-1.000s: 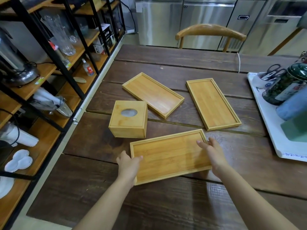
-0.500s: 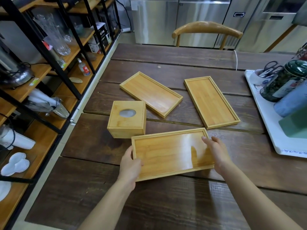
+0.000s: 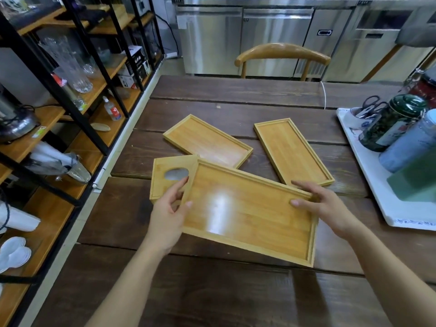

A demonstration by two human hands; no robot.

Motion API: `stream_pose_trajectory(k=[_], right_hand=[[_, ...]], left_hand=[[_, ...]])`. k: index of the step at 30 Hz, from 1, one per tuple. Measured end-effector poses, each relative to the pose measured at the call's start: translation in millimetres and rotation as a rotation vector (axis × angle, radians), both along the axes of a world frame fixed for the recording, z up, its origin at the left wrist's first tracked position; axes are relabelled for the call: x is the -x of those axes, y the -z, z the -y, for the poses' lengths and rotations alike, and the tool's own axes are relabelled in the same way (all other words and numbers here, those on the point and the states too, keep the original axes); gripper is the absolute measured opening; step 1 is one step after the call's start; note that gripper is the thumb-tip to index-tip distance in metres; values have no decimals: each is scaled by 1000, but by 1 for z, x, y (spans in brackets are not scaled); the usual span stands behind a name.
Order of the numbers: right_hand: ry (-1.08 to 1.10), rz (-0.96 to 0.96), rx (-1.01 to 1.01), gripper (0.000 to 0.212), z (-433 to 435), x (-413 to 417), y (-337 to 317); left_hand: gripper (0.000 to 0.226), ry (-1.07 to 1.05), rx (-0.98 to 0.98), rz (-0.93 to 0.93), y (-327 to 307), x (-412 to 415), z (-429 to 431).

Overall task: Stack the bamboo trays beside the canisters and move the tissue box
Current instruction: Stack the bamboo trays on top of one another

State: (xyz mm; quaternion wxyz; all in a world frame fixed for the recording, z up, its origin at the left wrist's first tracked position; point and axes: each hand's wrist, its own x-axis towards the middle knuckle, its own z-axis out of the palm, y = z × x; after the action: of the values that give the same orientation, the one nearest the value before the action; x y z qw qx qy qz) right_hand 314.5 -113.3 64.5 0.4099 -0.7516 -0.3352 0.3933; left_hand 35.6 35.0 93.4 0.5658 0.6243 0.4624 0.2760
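I hold a bamboo tray (image 3: 247, 213) lifted off the dark wooden table (image 3: 236, 298), tilted and turned clockwise. My left hand (image 3: 169, 213) grips its left short edge and my right hand (image 3: 323, 206) grips its far right corner. The tray's far left corner covers part of the bamboo tissue box (image 3: 166, 178), which has an oval hole on top. Two more bamboo trays lie flat beyond: one (image 3: 207, 141) at the centre, angled, and one (image 3: 293, 151) to its right. The canisters, a dark green one (image 3: 391, 123) and a blue-grey one (image 3: 408, 145), stand at the right.
The canisters stand on a white tray (image 3: 387, 208) at the table's right edge, with a cup of scissors (image 3: 368, 112) and a green box (image 3: 417, 178). Black-framed shelves (image 3: 77, 67) with glassware line the left. A wooden chair (image 3: 283, 53) stands at the far end.
Both hands gripped the near tray's ends and lifted it from the table. It has risen toward me and turned, now overlapping the tissue box.
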Motion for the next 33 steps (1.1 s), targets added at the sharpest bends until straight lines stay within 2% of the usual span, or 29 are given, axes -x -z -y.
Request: stream_pose_trajectory(k=[2,4,6,8,10,12,15,18,22,25,29,33], right_hand=[[-112,111,-20,24,-3,-3,-13],[-67,160,-94,8,-6,-3,-20],[77,126,-167,14,-9,-4,-19],[192,62,-205,24,-12,-6,-15],[302,14,-204,27,-15,-10,-10],[404,7,-209,25,-20,-15,-6],[505,35,-199,21,-23,-26,3],[564,81,-165,22,-24,-41,17],[669,151,-113,26,-28,-72,31],[691,218,-56,34,-31,-91,42],[688,328,-1,32,-40,-108,54],[715,362,61,32,-52,-126,68]], left_hand=[[43,-81,46,107,-8,-5,-13],[30,-148,220,300,-15,-9,-24],[34,-45,423,585,-21,-19,-30],[50,104,535,726,-24,-39,-28],[67,216,543,660,-18,-68,-18],[64,258,526,535,-10,-97,-2],[54,181,522,417,7,-139,14],[59,97,373,266,18,-178,18],[61,115,259,91,24,-225,14],[57,81,289,-12,29,-255,11],[58,-2,302,-106,32,-284,11],[60,12,305,-142,46,-303,2]])
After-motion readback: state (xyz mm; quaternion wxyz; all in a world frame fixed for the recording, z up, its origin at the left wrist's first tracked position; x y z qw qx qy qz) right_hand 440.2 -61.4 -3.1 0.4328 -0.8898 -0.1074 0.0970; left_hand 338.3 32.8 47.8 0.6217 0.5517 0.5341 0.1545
